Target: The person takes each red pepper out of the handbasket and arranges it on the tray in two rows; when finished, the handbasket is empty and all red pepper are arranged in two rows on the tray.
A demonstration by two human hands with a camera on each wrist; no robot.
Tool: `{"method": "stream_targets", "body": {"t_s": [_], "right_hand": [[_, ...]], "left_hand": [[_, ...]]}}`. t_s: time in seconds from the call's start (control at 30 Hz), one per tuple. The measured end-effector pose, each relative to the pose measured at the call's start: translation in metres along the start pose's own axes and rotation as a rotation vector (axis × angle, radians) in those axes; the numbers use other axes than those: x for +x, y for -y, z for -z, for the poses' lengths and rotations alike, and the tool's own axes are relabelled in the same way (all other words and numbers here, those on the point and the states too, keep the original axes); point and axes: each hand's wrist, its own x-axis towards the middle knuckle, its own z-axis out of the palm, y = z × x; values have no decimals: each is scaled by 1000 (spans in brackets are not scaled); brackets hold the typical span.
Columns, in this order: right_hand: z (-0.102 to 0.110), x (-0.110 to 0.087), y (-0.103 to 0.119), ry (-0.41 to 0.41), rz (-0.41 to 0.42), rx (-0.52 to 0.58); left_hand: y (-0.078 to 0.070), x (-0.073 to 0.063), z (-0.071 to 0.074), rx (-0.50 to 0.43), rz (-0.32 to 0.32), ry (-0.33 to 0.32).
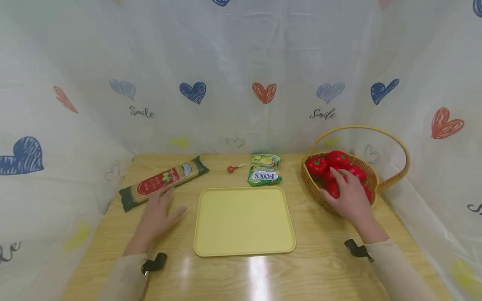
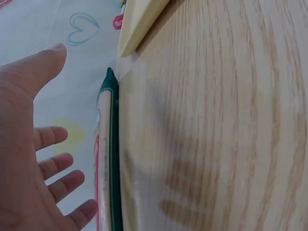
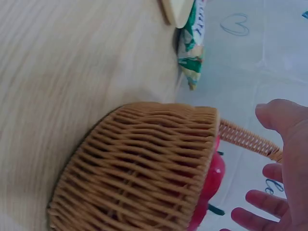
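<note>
My left hand [image 1: 159,214] hovers with spread fingers near a long packet of noodles or spaghetti [image 1: 165,180], green at both ends with a red label, lying at the left. In the left wrist view the packet [image 2: 109,159] lies flat past the fingertips, and nothing is in the hand. Over a wicker basket [image 1: 314,193] at the right is my right hand [image 1: 350,194], fingers loosely bent above several red bell peppers [image 1: 338,159]. The right wrist view has that hand [image 3: 284,173] above the basket's rim, gripping nothing, with peppers [image 3: 214,178] showing at the rim.
A yellow tray [image 1: 244,221] lies in the middle of the wooden table. Behind it are a red lollipop [image 1: 231,169] and a green FOX'S candy bag [image 1: 265,169]. The basket's tall handle [image 1: 404,159] arches up. Heart-printed sheeting [image 1: 226,50] encloses the back and sides.
</note>
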Motion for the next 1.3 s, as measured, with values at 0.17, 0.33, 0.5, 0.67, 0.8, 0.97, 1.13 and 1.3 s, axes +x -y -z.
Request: {"method": "stream_targets", "body": {"t_s": [0.17, 0.33, 0.5, 0.67, 0.8, 0.97, 1.13, 1.3], "right_hand": [[0, -7, -6, -17, 14, 17], [4, -12, -13, -14, -26, 79], [4, -17, -24, -4, -57, 126], [3, -24, -32, 6, -69, 145], [3, -27, -37, 21, -75, 165], [3, -27, -40, 53, -84, 175], [3, -25, -43, 89, -90, 173], [2, -22, -44, 118, -93, 145]], "left_hand": [[4, -1, -8, -79, 19, 23], [3, -3, -14, -131, 25, 40], [2, -5, -22, -179, 23, 58], [2, -7, -30, -215, 14, 74], [1, -9, -34, -234, 11, 91], [0, -10, -37, -251, 11, 98], [0, -9, -41, -257, -5, 104], [0, -8, -42, -265, -34, 106]]}}
